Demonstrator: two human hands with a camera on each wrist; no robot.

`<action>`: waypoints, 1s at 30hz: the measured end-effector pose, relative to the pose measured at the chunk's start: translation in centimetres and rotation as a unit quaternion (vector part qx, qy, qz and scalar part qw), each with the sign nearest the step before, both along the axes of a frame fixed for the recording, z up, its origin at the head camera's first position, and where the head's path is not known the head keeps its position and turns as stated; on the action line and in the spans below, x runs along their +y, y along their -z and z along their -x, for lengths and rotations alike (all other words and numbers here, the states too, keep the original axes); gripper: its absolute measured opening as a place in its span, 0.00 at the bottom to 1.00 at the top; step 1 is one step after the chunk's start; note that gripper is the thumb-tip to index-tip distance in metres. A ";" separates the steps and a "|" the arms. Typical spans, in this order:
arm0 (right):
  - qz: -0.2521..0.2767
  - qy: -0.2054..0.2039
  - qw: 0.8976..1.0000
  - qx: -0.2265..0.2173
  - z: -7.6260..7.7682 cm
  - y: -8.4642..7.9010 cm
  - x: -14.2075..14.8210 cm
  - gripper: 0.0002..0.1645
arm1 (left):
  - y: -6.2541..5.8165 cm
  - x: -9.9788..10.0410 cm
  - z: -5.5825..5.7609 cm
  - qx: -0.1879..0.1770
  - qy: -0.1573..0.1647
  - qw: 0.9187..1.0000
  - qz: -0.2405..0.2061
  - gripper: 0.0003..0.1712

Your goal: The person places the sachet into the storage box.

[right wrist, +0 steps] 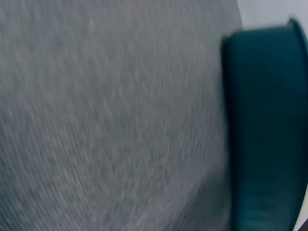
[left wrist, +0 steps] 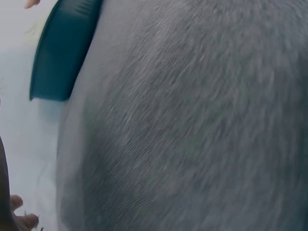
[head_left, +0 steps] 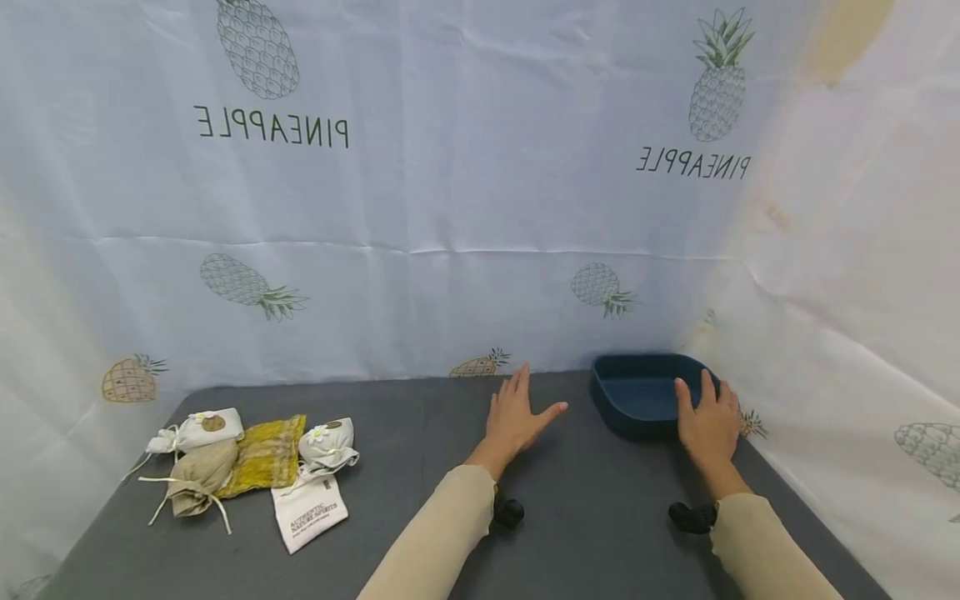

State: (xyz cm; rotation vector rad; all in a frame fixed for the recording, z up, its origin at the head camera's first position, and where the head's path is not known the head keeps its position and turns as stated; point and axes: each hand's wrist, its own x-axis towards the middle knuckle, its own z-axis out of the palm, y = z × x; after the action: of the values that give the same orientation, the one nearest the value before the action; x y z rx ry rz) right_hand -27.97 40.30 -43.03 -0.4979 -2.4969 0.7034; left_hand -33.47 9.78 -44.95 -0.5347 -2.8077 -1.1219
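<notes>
A dark blue basin (head_left: 633, 427) with a rounded rim stands at the back right of the grey table; its outer wall also fills the right side of the right wrist view. My right hand (head_left: 710, 427) is at the basin's right front rim, fingers extended and thumb apart, overlapping the rim in the head view. My left hand (head_left: 514, 423) reaches over the table to the left of the basin, fingers stretched forward and thumb spread towards it, holding nothing. In the left wrist view, part of the basin (left wrist: 62, 53) shows at the upper left.
On the left of the grey table (head_left: 405, 467) lie a white pouch (head_left: 212, 427), a beige drawstring pouch (head_left: 198, 475), a yellow patterned cloth piece (head_left: 264, 457), another white pouch (head_left: 330, 442) and a white printed pouch (head_left: 311, 515). A pineapple-print curtain (head_left: 480, 192) hangs behind the table.
</notes>
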 end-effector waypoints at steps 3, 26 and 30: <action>0.042 0.014 0.999 -0.026 -0.2 1.0 1.3 0.52 | 0.4 0.7 -0.1 -0.010 0.017 1.000 -0.010 0.59; 0.162 -0.010 0.985 0.052 -2.2 2.8 -1.3 0.70 | 1.4 6.0 -2.8 -0.100 0.061 0.979 -0.165 0.61; 0.187 -0.002 0.979 0.082 -2.5 3.2 -2.6 0.70 | 1.7 5.4 -3.2 -0.109 0.055 0.976 -0.178 0.63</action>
State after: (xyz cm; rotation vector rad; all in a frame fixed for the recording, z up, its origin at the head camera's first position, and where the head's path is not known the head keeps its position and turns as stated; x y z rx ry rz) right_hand -25.45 37.70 -46.21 -0.5415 -2.2182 1.1749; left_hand -30.31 15.17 -46.66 -0.5666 -2.6725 -1.7584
